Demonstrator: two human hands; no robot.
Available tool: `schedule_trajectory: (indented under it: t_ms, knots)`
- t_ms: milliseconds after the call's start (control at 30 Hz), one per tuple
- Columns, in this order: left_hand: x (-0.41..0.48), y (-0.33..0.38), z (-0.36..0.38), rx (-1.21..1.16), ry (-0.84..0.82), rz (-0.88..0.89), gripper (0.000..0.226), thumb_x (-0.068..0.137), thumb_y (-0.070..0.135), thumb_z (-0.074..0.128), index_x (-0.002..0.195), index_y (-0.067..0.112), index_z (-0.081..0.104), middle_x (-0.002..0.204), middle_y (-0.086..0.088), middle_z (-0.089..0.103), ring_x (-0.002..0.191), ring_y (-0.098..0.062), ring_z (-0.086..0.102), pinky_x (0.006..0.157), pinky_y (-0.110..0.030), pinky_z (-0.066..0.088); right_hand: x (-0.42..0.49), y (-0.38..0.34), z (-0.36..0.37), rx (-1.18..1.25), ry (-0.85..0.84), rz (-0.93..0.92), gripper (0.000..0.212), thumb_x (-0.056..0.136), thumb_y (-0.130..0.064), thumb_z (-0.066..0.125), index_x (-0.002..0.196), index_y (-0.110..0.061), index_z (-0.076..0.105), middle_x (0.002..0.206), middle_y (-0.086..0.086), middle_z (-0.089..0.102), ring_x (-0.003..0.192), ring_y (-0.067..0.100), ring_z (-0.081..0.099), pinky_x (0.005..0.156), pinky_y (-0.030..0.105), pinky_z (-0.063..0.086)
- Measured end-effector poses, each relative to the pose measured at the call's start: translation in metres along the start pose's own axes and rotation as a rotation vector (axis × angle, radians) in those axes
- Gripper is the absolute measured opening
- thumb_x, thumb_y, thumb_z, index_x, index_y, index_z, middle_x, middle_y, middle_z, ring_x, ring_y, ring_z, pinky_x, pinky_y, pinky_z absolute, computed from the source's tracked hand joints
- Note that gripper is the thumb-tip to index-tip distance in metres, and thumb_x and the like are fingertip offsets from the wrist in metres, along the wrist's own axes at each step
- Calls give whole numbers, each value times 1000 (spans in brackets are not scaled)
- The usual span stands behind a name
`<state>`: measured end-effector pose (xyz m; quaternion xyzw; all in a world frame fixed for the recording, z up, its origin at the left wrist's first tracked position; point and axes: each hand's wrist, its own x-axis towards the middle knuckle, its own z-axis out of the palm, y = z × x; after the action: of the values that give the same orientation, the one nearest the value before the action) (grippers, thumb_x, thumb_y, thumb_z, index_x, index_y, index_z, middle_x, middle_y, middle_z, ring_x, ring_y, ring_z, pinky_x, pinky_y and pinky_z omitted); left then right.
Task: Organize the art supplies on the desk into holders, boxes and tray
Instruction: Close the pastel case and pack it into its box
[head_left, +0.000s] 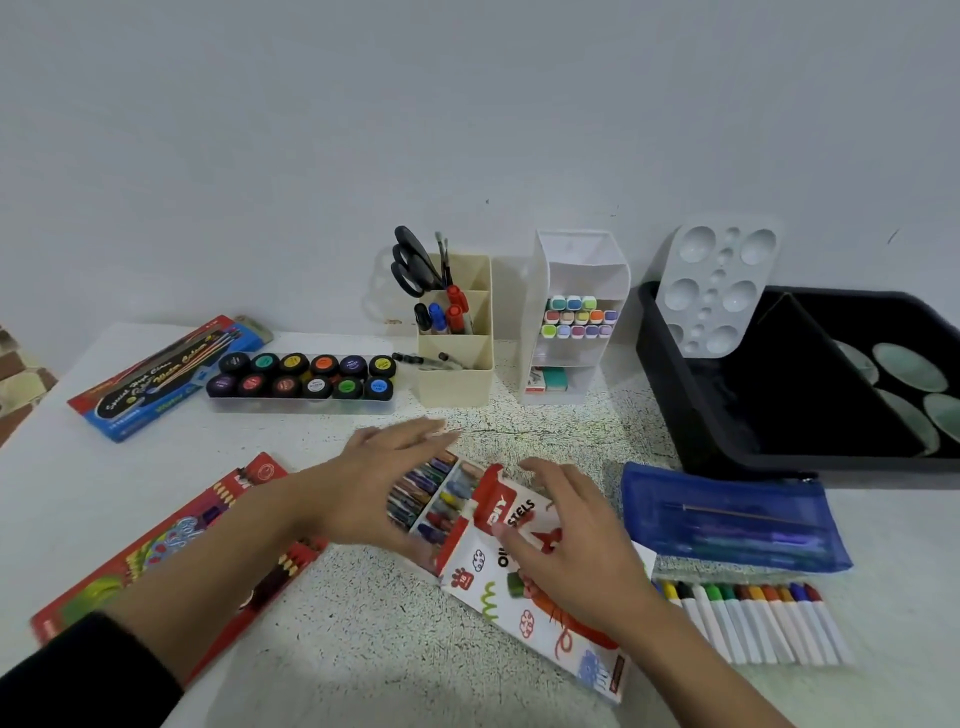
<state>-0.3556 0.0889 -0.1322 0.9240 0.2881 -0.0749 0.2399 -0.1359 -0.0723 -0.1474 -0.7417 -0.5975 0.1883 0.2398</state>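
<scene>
An oil pastels box, white and red with cartoon prints, lies at the middle front of the desk. Its inner tray of pastels sticks out at the far left end. My left hand lies over that tray with its fingers straight and spread. My right hand grips the box, thumb on its printed face and fingers curled over its far edge.
A red pencil box lies under my left forearm. Behind are a blue brush box, paint pots, a beige holder and a white marker holder. On the right are a black tray, a palette, a blue pouch and loose markers.
</scene>
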Motion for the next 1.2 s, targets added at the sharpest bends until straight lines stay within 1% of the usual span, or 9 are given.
schedule_trajectory:
  t_ms: [67, 167, 400, 533, 633, 767, 933, 1100, 1200]
  knots:
    - [-14, -9, -2, -82, 48, -98, 114, 67, 80, 71, 153, 56, 0, 166, 14, -5, 153, -21, -1, 121, -56, 5, -5, 4, -10, -76, -126, 13, 86, 74, -85, 51, 146, -48, 21, 131, -21, 41, 120, 4, 45, 101, 35, 44]
    - [-26, -11, -3, -65, 46, -187, 101, 74, 73, 70, 152, 58, 9, 167, 9, 3, 152, -23, 6, 121, -54, 9, -6, 4, -11, -222, -226, -41, 109, 65, -95, 49, 152, -44, 8, 144, -15, 34, 132, 10, 34, 113, 40, 32]
    - [-24, -3, 13, -106, 203, -257, 63, 101, 42, 53, 157, 37, 23, 151, 5, 46, 133, -16, 38, 114, -45, 31, -10, 2, -1, -300, -241, -127, 127, 56, -96, 57, 156, -40, 3, 156, -11, 14, 142, 14, 13, 117, 42, 12]
    - [-17, 6, 20, -314, 338, -272, 44, 104, 26, 52, 147, 33, 44, 113, 8, 64, 102, -9, 59, 81, -23, 55, -9, 0, 7, -336, -221, -172, 125, 55, -93, 59, 154, -40, 4, 155, -6, 16, 141, 17, 15, 115, 45, 15]
    - [-13, 15, 21, -477, 443, -347, 36, 106, 19, 47, 141, 27, 52, 106, 11, 63, 86, 0, 65, 62, -14, 55, -9, -3, 9, -276, -178, -181, 121, 56, -88, 64, 152, -45, 3, 153, -7, 16, 139, 17, 16, 111, 41, 14]
    - [-12, 31, 24, -656, 414, -370, 31, 106, 25, 47, 135, 30, 54, 116, 4, 69, 90, -9, 70, 71, -30, 62, -10, -10, 13, -206, -173, -190, 119, 58, -81, 70, 151, -46, 5, 153, -7, 9, 141, 17, 11, 112, 36, 5]
    - [-10, 43, 30, -812, 445, -357, 22, 106, 35, 45, 121, 40, 61, 106, 3, 75, 90, -15, 74, 79, -39, 62, -7, -12, 19, -196, -157, -169, 119, 57, -82, 69, 151, -47, 5, 152, -5, 11, 140, 18, 14, 113, 38, 6]
    - [-12, 57, 35, -879, 514, -370, 23, 107, 31, 44, 121, 36, 61, 98, 2, 76, 82, -11, 75, 73, -33, 61, -5, -14, 21, -173, -134, -172, 118, 56, -81, 69, 150, -47, 8, 150, -5, 15, 139, 16, 16, 111, 34, 7]
    - [-11, 58, 38, -903, 528, -377, 23, 106, 32, 45, 119, 40, 63, 100, 3, 76, 83, -12, 75, 78, -41, 62, -2, -20, 22, -169, -130, -176, 118, 56, -80, 68, 150, -48, 5, 151, -5, 14, 139, 17, 15, 109, 33, 8]
